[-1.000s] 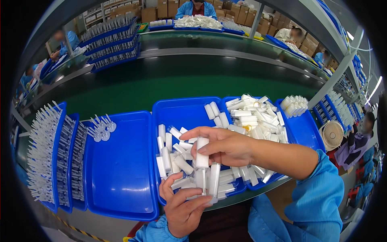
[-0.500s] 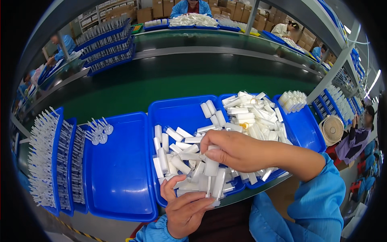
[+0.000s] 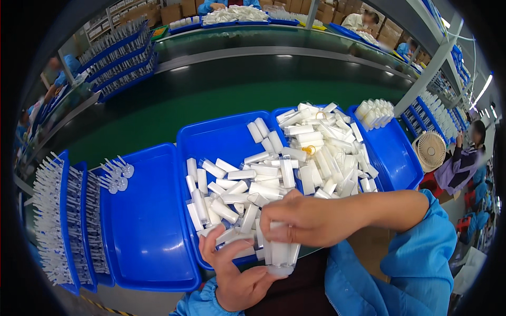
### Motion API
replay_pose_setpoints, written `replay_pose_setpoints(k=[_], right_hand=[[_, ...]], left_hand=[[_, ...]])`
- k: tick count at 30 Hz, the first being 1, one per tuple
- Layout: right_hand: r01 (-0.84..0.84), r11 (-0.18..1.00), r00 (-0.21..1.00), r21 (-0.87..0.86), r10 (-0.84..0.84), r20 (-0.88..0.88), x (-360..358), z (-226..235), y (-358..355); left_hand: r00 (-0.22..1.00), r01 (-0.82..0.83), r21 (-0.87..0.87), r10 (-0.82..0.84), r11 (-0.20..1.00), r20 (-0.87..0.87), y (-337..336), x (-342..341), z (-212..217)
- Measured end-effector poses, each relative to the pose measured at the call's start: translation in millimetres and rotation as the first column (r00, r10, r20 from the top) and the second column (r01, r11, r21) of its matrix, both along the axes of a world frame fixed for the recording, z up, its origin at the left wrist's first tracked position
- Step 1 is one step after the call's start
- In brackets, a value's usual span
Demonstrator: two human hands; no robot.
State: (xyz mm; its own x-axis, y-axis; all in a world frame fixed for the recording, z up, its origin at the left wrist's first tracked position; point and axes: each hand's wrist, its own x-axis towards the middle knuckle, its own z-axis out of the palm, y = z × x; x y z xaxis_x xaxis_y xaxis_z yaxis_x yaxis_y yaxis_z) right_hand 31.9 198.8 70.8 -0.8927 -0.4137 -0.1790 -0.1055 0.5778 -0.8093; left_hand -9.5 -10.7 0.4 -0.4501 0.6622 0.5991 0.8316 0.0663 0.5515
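Note:
In front of my body, my right hand [image 3: 311, 217] grips the upper part of a white tubular piece [image 3: 280, 254] with clear plastic around it. My left hand [image 3: 237, 276] pinches its pale round base [image 3: 280, 270] from below, with the index finger raised to the side. The piece stands nearly upright between my hands; my right fingers hide its top. Just beyond lies a blue tray [image 3: 203, 128] with many loose white tubes in clear plastic [image 3: 224, 209]. To its right, a heap of similar white pieces [image 3: 327, 152] fills another tray.
At left sits a blue tray [image 3: 147, 226] with several clear stemmed pieces [image 3: 116, 174] in its far corner. Trays packed with stems [image 3: 50, 221] stand beside it. A blue tray [image 3: 392, 158] at right holds grouped white pieces [image 3: 374, 113]. Beyond runs a green belt [image 3: 211, 87]; a fan [image 3: 429, 150] stands right.
The white tube in my right hand has come down over the thin stem that showed below it, onto the base in my left hand. The view has shifted slightly.

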Motion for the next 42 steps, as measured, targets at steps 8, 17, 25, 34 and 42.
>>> replay_pose_setpoints(k=[8, 17, 25, 34, 42], right_hand=[[0.058, 0.992, 0.99, -0.114, -0.072, -0.122, 14, -8, -4], [0.06, 0.973, 0.694, 0.222, 0.119, -0.71, 50, -23, -29], [0.307, 0.934, 0.589, 0.183, -0.035, -0.808, 102, -40, -44], [0.292, 0.956, 0.602, -0.005, -0.188, -0.776, 132, -41, -12], [0.85, 0.248, 0.511, 0.466, -0.608, -0.608, 179, -43, 123]], left_hand=[[0.919, -0.095, 0.323, -0.042, 0.942, 0.391, 16, 11, -1], [-0.239, 0.188, 0.577, -0.533, 0.795, 0.812, 44, 39, 22], [-0.426, 0.463, 0.557, -0.378, 0.69, 0.822, 54, 55, 5], [-0.463, 0.531, 0.521, -0.286, 0.668, 0.839, 57, 55, 0], [-0.406, 0.445, 0.479, -0.306, 0.756, 0.861, 54, 49, 0]])
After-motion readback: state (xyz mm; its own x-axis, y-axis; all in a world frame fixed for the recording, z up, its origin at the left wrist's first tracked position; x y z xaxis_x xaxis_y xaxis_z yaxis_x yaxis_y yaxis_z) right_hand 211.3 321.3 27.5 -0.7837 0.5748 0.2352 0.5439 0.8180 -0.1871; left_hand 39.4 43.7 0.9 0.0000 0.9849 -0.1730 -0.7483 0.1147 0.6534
